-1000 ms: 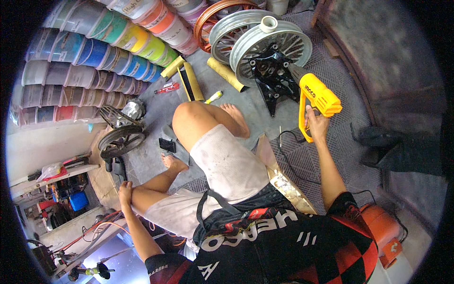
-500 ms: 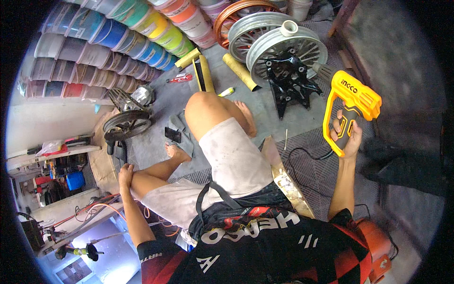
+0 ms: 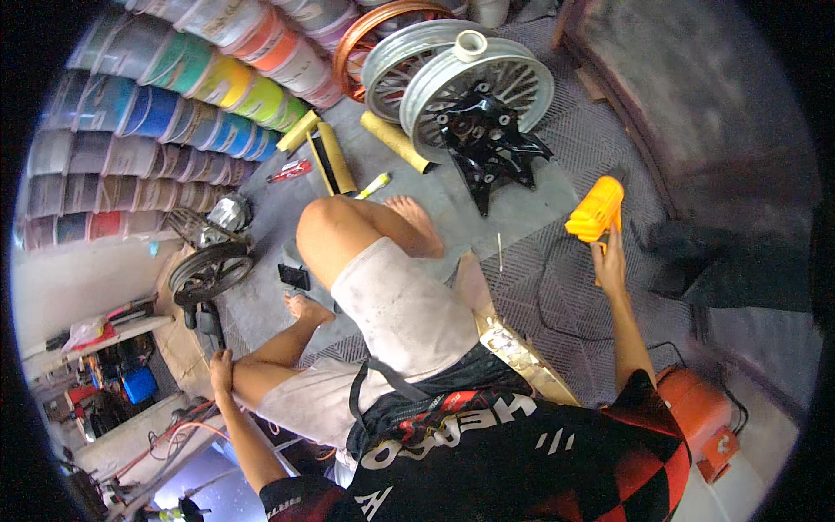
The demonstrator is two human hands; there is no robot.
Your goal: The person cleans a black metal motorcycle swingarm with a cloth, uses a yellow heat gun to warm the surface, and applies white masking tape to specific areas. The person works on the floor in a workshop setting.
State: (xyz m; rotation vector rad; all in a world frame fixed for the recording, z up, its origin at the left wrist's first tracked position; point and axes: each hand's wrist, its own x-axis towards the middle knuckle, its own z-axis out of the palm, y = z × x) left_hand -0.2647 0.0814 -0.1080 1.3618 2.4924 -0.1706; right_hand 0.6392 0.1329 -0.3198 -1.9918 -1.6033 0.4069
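My right hand [image 3: 611, 265] is closed round the handle of a yellow heat gun [image 3: 597, 210], held out over the floor to my right. Its rounded yellow back shows, and the handle is mostly hidden. My left hand [image 3: 222, 369] lies curled by my left knee, its fingers only partly visible. A dark grey, gun-shaped object [image 3: 207, 324] meets that hand at its far side; the grip itself is hidden. Ahead, a black star-shaped metal part [image 3: 489, 148] leans against a silver spoked wheel [image 3: 522, 84], with a white ring [image 3: 470, 46] on the wheel's rim.
Stacked plastic tubs [image 3: 148, 110] of coloured material line the far left. A copper-coloured wheel [image 3: 348, 56], yellow rolls [image 3: 396, 142], red-handled pliers [image 3: 290, 170] and a phone [image 3: 294, 277] lie beyond my legs. A dark wheel [image 3: 210, 272] stands left; a red machine [image 3: 691, 400] sits near right.
The heat gun has turned in my right hand from side-on to back-on and sits lower. The whole view has shifted to the right. My left hand stays by the knee.
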